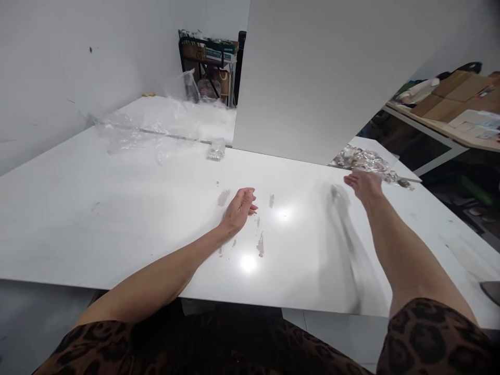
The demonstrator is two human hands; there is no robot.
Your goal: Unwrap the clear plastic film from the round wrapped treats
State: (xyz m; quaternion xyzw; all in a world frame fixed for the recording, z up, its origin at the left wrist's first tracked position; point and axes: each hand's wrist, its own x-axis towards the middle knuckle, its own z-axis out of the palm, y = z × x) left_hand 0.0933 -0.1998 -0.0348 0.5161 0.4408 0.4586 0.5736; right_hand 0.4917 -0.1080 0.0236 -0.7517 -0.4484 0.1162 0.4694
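My left hand (240,210) is over the middle of the white table (156,219), its fingers curled inward. A tiny yellowish spot shows at the fingertips, too small to name; the inside of the hand is hidden. Farther right, my right hand (364,185) is held out at the near side of a pile of small clear plastic packets (361,158). Its fingers stretch to the left, slightly blurred, and nothing shows in them. Some shiny and dark bits (404,182) lie just right of that hand.
A tall pale panel (308,78) stands across the table behind my hands. Crumpled clear plastic (133,133) and a small clear packet (216,149) lie to its left. Cardboard boxes (449,96) sit on another table at right. A rack (207,57) stands behind.
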